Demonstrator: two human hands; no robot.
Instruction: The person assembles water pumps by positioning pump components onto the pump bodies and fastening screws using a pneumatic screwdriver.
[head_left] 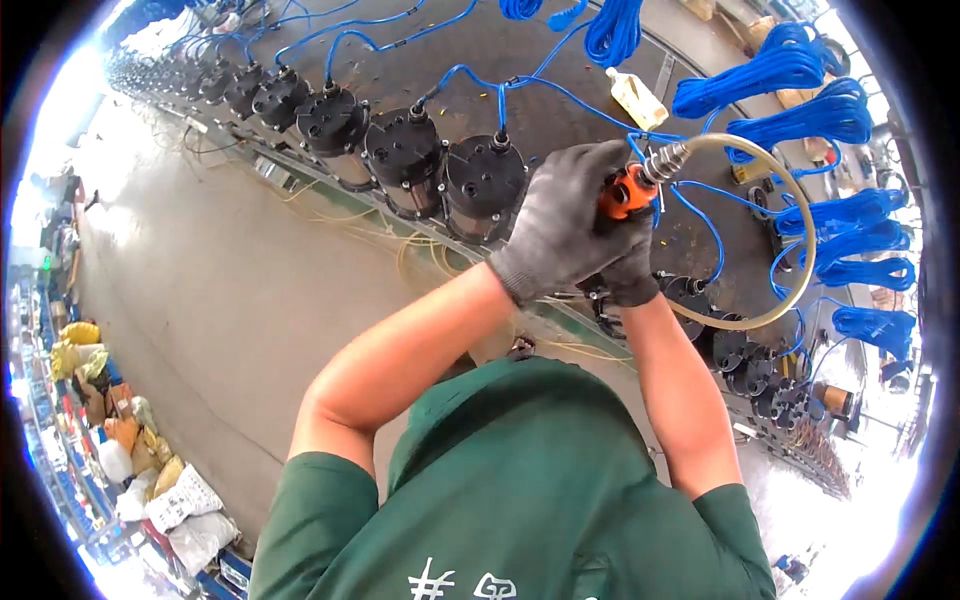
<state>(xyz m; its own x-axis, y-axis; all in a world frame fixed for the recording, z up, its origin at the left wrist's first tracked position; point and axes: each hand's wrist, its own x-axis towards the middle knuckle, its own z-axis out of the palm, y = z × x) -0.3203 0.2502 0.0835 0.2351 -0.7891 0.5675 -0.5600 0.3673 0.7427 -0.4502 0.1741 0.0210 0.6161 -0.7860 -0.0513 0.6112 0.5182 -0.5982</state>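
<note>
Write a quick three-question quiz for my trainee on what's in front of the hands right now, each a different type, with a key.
1. Multiple choice: what colour is the tool at the hands? A green; B orange; C white.
2. True or false: the hose joined to the tool runs perfectly straight.
3. Fill in: the left hand and right hand both wear dark grey ____.

Key: 1 B; 2 false, it bends in a wide loop; 3 gloves.
</note>
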